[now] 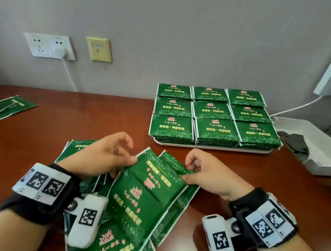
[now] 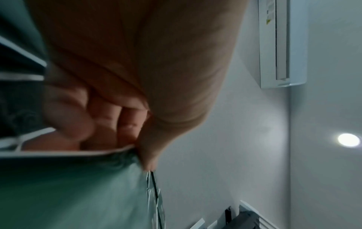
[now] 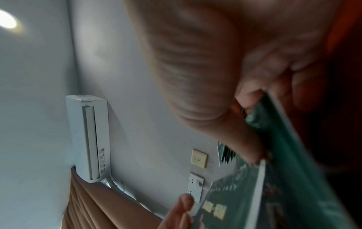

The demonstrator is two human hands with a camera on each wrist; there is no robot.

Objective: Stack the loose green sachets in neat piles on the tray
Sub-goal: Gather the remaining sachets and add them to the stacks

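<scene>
Both hands hover low over the reddish-brown surface (image 1: 86, 120), palms down, wrists bent inward toward each other, each wearing a black wristband with white square-coded markers. The left hand (image 1: 101, 157) pinches the far left corner of a green sachet (image 1: 149, 188) between thumb and fingers, the index finger raised and curled clear of it; the right hand (image 1: 210, 172) pinches the opposite edge of the same sachet, thumb on top. The sachet is lifted at a tilt above a loose heap of green sachets (image 1: 119, 242) that lies on the surface on the near-left side of the white tray (image 1: 212, 147). On the tray nine neat piles of sachets (image 1: 212, 115) stand in three rows of three, touching edge to edge. A few more sachets (image 1: 9, 106) lie well apart, far to the tray's left. Just right of the tray sits a white tub (image 1: 319, 162) with a dark cloth (image 1: 295, 143) in it. Only the wrist views show a wall-mounted air conditioner (image 3: 89, 139) and a round ceiling light (image 2: 348, 139); the left wrist view shows the thumb (image 2: 150, 148) pressed on the sachet's white-edged corner, its fingers (image 2: 127, 124) curled beneath. The sachets carry gold Chinese print and a red-and-gold emblem, too blurred to read.
</scene>
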